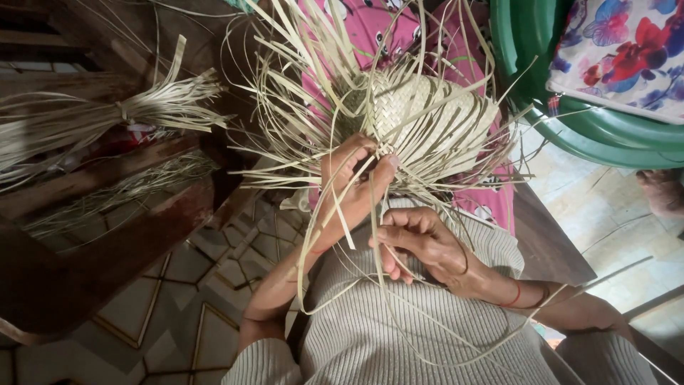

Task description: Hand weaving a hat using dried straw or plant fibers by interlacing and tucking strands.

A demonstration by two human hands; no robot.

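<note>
At 12 o'clock I count one weave (427, 117): left hand (349, 182) clamped on its edge, right hand (420, 242) pinching one strip (375, 235). One tied bundle (107, 117) at 10, one green tub (570, 121) at 2.

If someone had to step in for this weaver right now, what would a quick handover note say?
Left hand: fingers pinch the near edge of the half-woven straw piece, which rests on the lap.
Right hand: closed around a few loose strips trailing from that edge, held just below the left hand.
Nearby: a tied bundle of spare strips lies on the wooden furniture to the left; a green plastic basin sits to the right.
Done: a tight checkered patch is woven at the middle.
Left: many long strips fan out unwoven all around the patch.
</note>
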